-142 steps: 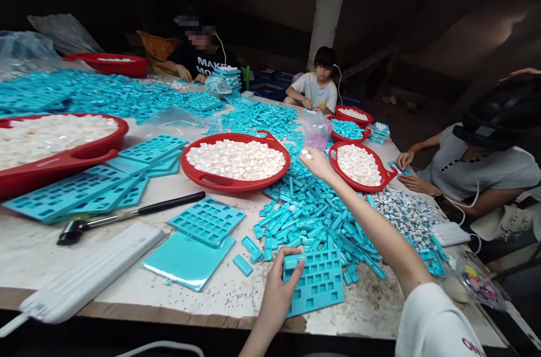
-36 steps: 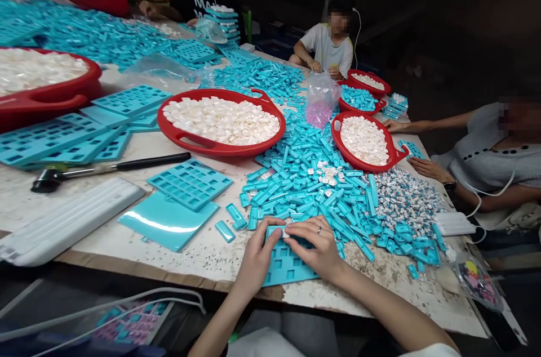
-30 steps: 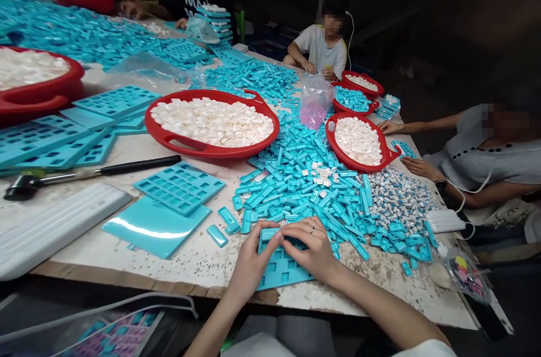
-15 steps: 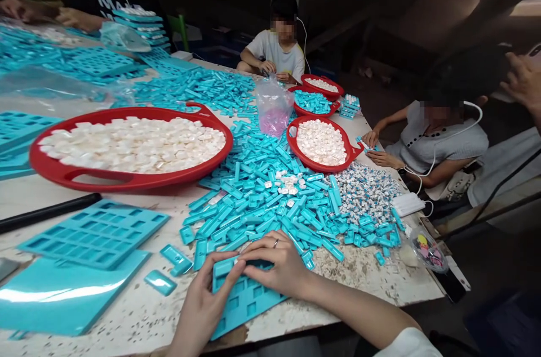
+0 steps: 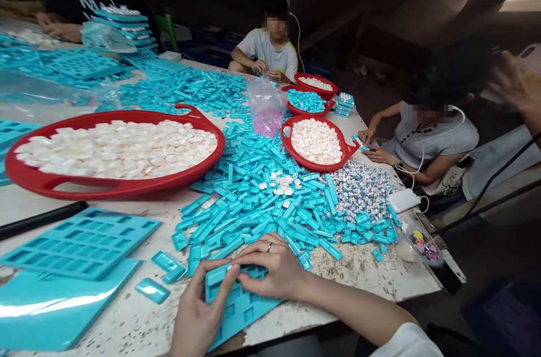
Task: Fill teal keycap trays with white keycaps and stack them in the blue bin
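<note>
A turquoise tray with square recesses (image 5: 240,312) lies at the table's front edge. My left hand (image 5: 203,300) grips a turquoise piece (image 5: 216,276) at the tray's upper left corner, thumb and fingers around it. From the right, my right hand (image 5: 270,267), with a ring, reaches over the tray, its fingertips close to my left thumb. Something small and white shows at my left fingertips; what my right fingers pinch is hidden. Just beyond my hands is a heap of turquoise pieces (image 5: 253,205), with a few white pieces (image 5: 284,182) on top.
A large red basin (image 5: 186,168) of white pieces stands at left. Another turquoise tray (image 5: 84,239) overlaps a glossy sheet (image 5: 54,306) below it. Smaller red basins, including one nearby (image 5: 287,148), stand farther back. Three people sit around the table; another hand (image 5: 515,81) holds a phone at right.
The camera view has shifted slightly, so the table's contents appear farther left. My right fingers have moved slightly apart from my left thumb. The hand with the phone at right has moved.
</note>
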{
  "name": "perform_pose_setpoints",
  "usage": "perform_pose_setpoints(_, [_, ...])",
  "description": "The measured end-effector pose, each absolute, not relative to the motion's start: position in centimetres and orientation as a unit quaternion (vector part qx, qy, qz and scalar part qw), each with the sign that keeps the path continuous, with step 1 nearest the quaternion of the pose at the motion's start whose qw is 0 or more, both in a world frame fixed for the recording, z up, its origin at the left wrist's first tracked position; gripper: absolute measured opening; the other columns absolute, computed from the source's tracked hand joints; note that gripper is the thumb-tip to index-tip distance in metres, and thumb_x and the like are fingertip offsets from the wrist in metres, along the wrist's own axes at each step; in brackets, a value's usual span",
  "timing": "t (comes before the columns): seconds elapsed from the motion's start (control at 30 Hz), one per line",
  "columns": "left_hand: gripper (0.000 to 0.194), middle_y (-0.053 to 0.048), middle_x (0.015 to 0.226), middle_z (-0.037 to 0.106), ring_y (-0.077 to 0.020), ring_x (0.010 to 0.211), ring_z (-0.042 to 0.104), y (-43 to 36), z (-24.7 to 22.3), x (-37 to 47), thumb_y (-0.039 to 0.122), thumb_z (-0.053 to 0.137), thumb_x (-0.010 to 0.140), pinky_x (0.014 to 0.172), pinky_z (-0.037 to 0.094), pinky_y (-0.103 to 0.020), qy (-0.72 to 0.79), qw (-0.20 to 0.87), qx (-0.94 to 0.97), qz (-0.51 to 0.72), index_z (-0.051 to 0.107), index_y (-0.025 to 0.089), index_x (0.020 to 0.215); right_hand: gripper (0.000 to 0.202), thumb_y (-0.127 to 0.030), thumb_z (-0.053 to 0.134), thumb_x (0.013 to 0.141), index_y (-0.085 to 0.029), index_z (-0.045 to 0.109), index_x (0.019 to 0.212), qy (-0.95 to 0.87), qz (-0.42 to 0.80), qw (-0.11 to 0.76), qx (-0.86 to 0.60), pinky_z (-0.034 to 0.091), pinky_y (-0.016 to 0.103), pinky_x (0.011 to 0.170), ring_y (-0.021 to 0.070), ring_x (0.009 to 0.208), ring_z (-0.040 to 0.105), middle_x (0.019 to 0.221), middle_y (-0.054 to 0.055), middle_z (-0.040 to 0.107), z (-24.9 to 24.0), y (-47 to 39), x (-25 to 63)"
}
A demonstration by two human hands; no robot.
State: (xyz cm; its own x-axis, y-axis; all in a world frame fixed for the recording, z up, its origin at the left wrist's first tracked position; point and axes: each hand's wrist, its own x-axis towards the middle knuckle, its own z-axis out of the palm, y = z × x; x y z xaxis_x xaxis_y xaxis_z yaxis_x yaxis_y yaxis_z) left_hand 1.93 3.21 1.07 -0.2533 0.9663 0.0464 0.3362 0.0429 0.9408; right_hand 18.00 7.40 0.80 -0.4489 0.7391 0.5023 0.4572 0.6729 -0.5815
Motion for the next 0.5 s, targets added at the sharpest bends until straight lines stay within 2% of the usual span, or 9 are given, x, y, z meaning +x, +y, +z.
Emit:
perform_pose_setpoints(0.2, [0.032,-0.002,0.082,0.067,-0.0255,0.087,0.066,3.27,1.21,1.60,0.054,0.068,0.078,0.079,0.054,-0.032,0.619,0.358,0.521,0.467,0.062,0.023,0.085,0.019,-0.032,0.068,0.086,-0.026,0.074,0.103,-0.837,0.165,0.377,-0.361,0.048,0.032,0.085,0.0158,0.090,0.068,0.104,-0.003,0.079,0.91,7.30,17.97])
perform_pose_setpoints(0.37, [0.039,-0.001,0.079,0.067,-0.0265,0.084,0.065,3.53,1.54,2.15,0.061,0.070,0.072,0.076,0.053,-0.033,0.631,0.367,0.489,0.476,0.062,0.024,0.081,0.025,-0.032,0.066,0.087,-0.025,0.072,0.110,-0.853,0.153,0.330,-0.373,0.048,0.031,0.088,0.0161,0.095,0.067,0.107,-0.002,0.077,1.00,7.56,18.09])
perform_pose_setpoints(0.5, [0.044,-0.002,0.084,0.069,-0.0295,0.093,0.066,3.69,1.97,2.60,0.065,0.069,0.070,0.085,0.053,-0.037,0.655,0.371,0.469,0.462,0.061,0.024,0.083,0.025,-0.033,0.066,0.086,-0.024,0.071,0.109,-0.860,0.145,0.318,-0.372,0.048,0.030,0.089,0.0156,0.094,0.067,0.108,-0.001,0.077,0.98,7.88,18.33])
